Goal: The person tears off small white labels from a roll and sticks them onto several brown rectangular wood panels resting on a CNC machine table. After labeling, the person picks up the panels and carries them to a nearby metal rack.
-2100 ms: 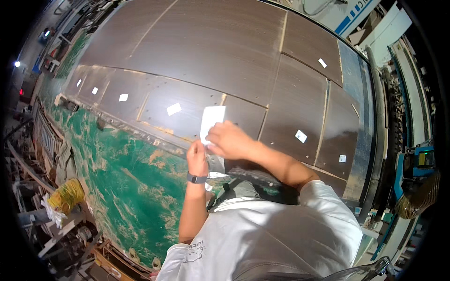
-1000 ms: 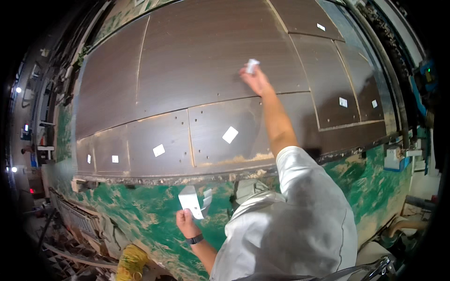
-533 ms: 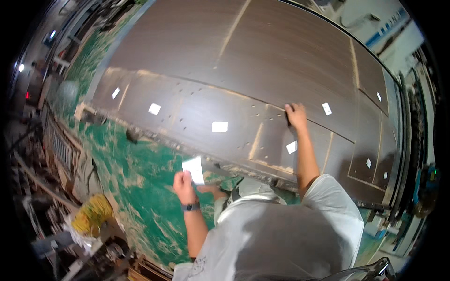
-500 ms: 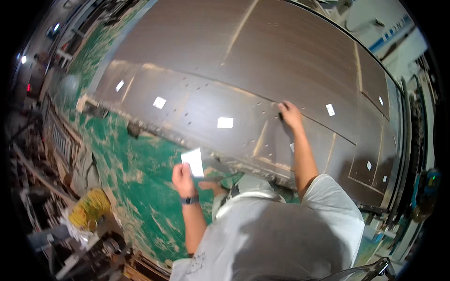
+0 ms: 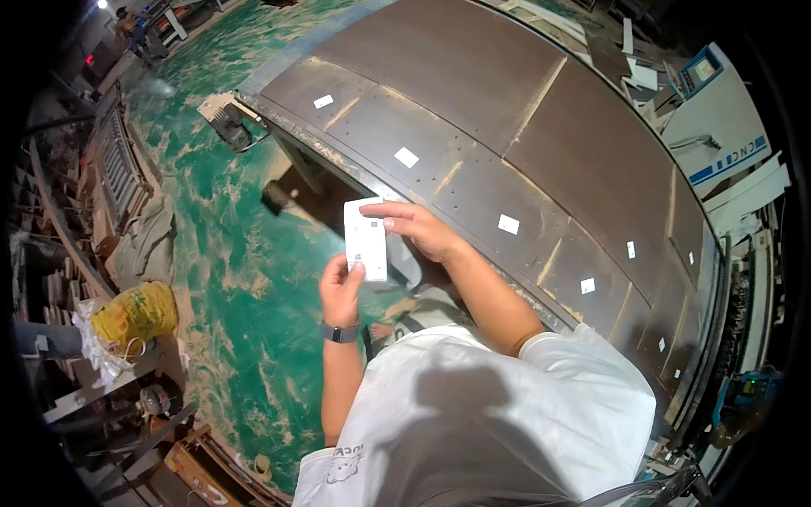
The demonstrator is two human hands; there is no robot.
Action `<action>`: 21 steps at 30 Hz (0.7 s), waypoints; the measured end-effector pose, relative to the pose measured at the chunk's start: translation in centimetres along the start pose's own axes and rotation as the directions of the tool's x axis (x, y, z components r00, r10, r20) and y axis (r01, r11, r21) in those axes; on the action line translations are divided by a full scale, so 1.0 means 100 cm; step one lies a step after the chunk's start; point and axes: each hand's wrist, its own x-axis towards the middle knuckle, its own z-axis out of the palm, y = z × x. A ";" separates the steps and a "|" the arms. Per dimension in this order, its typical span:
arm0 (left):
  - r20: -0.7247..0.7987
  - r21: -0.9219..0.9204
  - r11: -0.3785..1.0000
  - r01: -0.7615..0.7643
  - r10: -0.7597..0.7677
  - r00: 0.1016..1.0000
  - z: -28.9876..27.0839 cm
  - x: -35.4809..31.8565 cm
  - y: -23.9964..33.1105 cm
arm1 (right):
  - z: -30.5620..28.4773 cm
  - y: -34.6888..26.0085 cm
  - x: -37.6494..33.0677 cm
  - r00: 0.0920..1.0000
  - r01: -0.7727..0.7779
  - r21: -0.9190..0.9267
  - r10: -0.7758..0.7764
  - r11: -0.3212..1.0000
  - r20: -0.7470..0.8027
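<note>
Small white printed label sheets, seemingly a stack, are held up in front of me above the green floor. My left hand grips their lower end, thumb on the printed face and a watch on its wrist. At their upper right edge, my right hand has its fingertips and thumb on the paper. Beyond lies a large brown board, cut by dusty grooves and dotted with small holes. Spaced along its near strip are several white labels, among them one label and another label.
The machine bed's edge runs diagonally past my right arm. A motor juts from its far left corner. A control cabinet stands at the right. Left are a yellow sack and scrap wood. Dust streaks the green floor; a person is far off.
My right hand has left the board and come over to the sheets in my left hand. One more label now lies on the near strip. My view has turned left.
</note>
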 end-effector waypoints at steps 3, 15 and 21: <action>-0.020 -0.019 1.000 0.017 -0.017 1.000 -0.014 0.017 0.001 | -0.005 0.006 0.016 0.990 -0.119 -0.273 0.092 0.955 -0.108; 0.012 0.014 0.972 0.233 -0.233 0.972 -0.042 0.096 -0.015 | -0.048 0.056 0.122 0.972 0.226 -0.721 -0.200 0.655 0.123; -0.025 0.034 0.955 0.293 -0.292 0.956 -0.060 0.206 -0.053 | -0.140 0.061 0.240 0.963 0.200 -0.823 -0.262 0.532 0.064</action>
